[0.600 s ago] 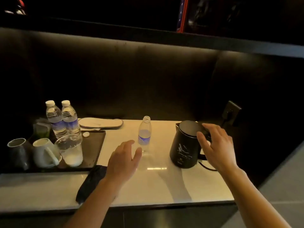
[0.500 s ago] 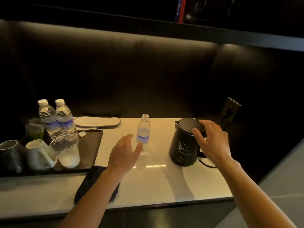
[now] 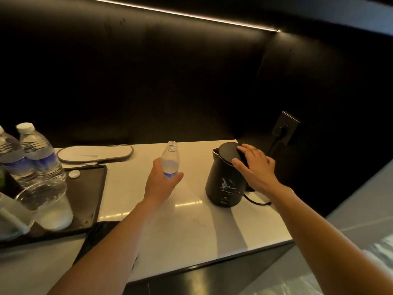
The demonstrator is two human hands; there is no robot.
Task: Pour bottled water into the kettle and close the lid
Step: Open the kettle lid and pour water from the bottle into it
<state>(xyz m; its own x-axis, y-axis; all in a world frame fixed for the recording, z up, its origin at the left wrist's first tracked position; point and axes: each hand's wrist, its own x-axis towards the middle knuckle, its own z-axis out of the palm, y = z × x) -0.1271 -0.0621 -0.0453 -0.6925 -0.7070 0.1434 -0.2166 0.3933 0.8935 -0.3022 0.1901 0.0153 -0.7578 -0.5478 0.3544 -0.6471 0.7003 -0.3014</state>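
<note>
A small clear water bottle (image 3: pixel 170 155) stands uncapped on the white counter (image 3: pixel 191 226), with a little water and a blue label. My left hand (image 3: pixel 160 184) wraps around its lower half, thumb on the right side, and hides the base. The black electric kettle (image 3: pixel 225 184) stands to the right of the bottle. Its round lid (image 3: pixel 227 152) lies on top. My right hand (image 3: pixel 256 169) covers the back of the lid, thumb on the near rim and fingers spread over the far part and the handle.
A black tray (image 3: pixel 93 188) at the left carries two capped water bottles (image 3: pixel 37 154), a clear glass (image 3: pixel 49 205) and a loose white cap (image 3: pixel 74 173). A slipper (image 3: pixel 95 153) lies behind it and a dark cloth (image 3: pixel 95 233) in front. The kettle cord (image 3: pixel 257 202) runs to a wall socket (image 3: pixel 285 129).
My left hand has moved forward from the counter and closed around the open bottle. My right hand has stayed on the kettle's top. The camera has come closer.
</note>
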